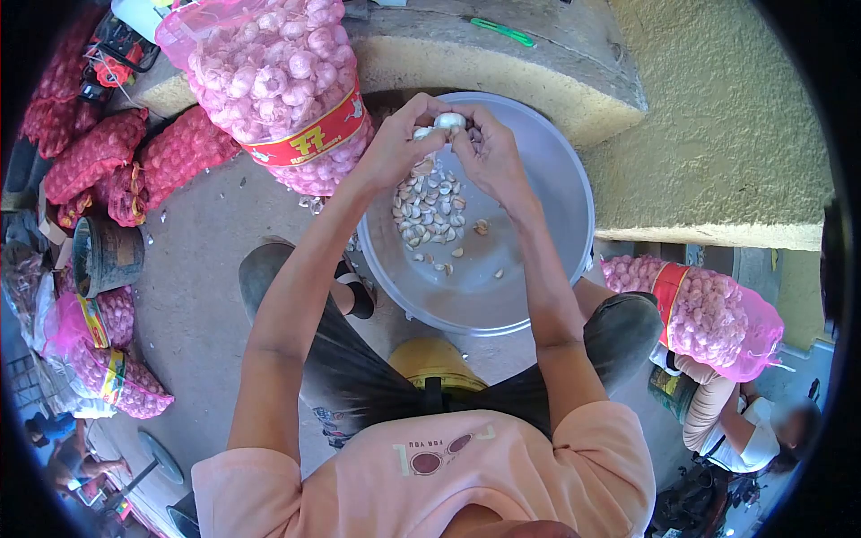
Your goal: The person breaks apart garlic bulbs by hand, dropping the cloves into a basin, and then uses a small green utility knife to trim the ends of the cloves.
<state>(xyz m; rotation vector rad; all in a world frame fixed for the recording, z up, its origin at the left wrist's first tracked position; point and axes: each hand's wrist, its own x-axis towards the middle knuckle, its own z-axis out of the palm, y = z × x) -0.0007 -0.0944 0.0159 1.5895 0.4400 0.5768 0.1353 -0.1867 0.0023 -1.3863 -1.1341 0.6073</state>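
Observation:
Over the far part of a wide grey basin (567,224), my two hands meet. My left hand (400,143) has its fingers closed around white garlic, partly hidden by the fingers. A pale garlic bulb (449,120) shows between the fingertips, and my right hand (490,154) pinches it from the other side. Below my hands, a pile of loose garlic cloves (430,208) lies in the left half of the basin. A few cloves and a brownish piece (482,227) are scattered beside the pile.
A big open mesh sack of garlic (278,76) stands left of the basin. A green cutter (501,32) lies on the concrete ledge (556,67). Red sacks (94,157) and a dark bucket (106,256) are farther left. Another garlic sack (704,309) stands right, near a seated person.

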